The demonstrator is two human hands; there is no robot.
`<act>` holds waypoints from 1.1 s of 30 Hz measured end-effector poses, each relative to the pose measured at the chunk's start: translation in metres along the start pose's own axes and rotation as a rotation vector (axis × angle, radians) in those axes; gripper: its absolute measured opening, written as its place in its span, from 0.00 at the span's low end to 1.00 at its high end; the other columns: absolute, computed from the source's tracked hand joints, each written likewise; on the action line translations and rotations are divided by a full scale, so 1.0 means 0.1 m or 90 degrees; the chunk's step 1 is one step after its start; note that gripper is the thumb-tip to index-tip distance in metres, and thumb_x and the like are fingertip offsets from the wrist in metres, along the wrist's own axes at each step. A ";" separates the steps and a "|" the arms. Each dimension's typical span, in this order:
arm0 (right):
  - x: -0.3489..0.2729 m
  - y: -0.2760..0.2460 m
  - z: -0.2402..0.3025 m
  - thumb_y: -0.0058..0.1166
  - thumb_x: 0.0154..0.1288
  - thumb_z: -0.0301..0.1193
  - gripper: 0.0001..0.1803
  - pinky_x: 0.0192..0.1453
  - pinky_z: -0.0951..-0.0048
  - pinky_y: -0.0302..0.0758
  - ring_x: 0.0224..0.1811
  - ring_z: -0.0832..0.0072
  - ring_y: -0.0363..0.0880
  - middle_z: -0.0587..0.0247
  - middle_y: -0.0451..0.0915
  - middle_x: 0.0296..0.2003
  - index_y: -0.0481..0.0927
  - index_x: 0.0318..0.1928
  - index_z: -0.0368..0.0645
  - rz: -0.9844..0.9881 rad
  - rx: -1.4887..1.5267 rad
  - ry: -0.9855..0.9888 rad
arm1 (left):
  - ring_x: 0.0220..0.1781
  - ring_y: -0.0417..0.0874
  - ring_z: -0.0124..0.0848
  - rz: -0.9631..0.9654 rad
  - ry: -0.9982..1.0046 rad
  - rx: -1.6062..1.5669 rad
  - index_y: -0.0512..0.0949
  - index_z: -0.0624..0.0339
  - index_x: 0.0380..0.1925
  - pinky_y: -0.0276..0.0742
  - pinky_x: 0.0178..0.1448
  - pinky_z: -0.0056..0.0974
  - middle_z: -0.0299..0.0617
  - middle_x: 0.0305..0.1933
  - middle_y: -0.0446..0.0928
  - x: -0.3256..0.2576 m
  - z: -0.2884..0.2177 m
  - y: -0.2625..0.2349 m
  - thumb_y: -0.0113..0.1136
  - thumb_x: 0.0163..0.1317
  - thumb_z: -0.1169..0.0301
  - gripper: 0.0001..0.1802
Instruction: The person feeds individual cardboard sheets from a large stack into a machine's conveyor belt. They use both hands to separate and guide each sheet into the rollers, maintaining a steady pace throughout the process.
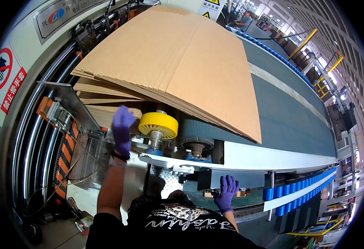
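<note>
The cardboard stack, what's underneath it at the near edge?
Under the cardboard stack show a yellow wheel, a dark ribbed belt and its pulley. The left hand reaches up there. Everything farther beneath is covered.

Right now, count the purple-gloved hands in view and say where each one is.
2. The left hand is raised at the edge of the cardboard sheets, beside the yellow wheel. The right hand rests lower, on the machine frame under the belt.

Left hand [121, 128], purple-gloved, raised beside yellow wheel [158, 125], at edge of fanned cardboard sheets [178, 62]; right hand [227, 193], gloved, fingers spread, against machine frame [273, 157] below grey conveyor belt [290, 112].
</note>
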State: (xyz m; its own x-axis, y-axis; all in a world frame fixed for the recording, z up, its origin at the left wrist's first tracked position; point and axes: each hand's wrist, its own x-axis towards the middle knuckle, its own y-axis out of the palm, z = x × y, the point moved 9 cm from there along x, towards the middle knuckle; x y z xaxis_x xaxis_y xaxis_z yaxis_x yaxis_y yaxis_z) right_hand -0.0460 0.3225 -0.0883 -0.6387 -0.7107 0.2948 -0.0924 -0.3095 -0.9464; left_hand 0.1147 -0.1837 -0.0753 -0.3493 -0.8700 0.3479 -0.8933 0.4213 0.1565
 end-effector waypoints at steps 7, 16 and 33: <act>0.04 0.00 0.00 0.72 0.40 0.40 0.51 0.75 0.38 0.43 0.71 0.51 0.55 0.54 0.63 0.65 0.64 0.68 0.55 -0.010 0.023 0.003 | 0.37 0.74 0.27 0.131 -0.007 -0.246 0.38 0.53 0.76 0.77 0.49 0.34 0.40 0.35 0.70 1.20 0.20 -0.20 0.54 0.64 0.83 0.47; -0.01 -0.01 -0.05 0.73 0.38 0.40 0.50 0.74 0.38 0.45 0.69 0.51 0.57 0.55 0.64 0.63 0.65 0.66 0.52 -0.048 0.001 0.017 | 0.62 0.71 0.36 0.153 -0.180 -0.382 0.57 0.58 0.70 0.70 0.64 0.42 0.47 0.61 0.72 1.58 0.16 0.23 0.58 0.64 0.67 0.35; -0.01 -0.08 -0.08 0.73 0.42 0.42 0.47 0.73 0.40 0.48 0.69 0.56 0.59 0.58 0.66 0.64 0.67 0.66 0.56 -0.019 0.043 -0.017 | 0.70 0.64 0.46 0.126 -0.374 -0.575 0.60 0.57 0.68 0.56 0.74 0.52 0.46 0.70 0.63 0.54 -0.07 1.01 0.54 0.65 0.42 0.40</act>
State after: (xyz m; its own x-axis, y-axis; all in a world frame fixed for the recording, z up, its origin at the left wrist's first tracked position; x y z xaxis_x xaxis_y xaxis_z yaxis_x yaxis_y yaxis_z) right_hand -0.0509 0.3304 -0.0817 -0.6156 -0.7171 0.3267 -0.0590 -0.3715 -0.9266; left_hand 0.0076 -0.1860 -0.0345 -0.7581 -0.6519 -0.0160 -0.3537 0.3905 0.8499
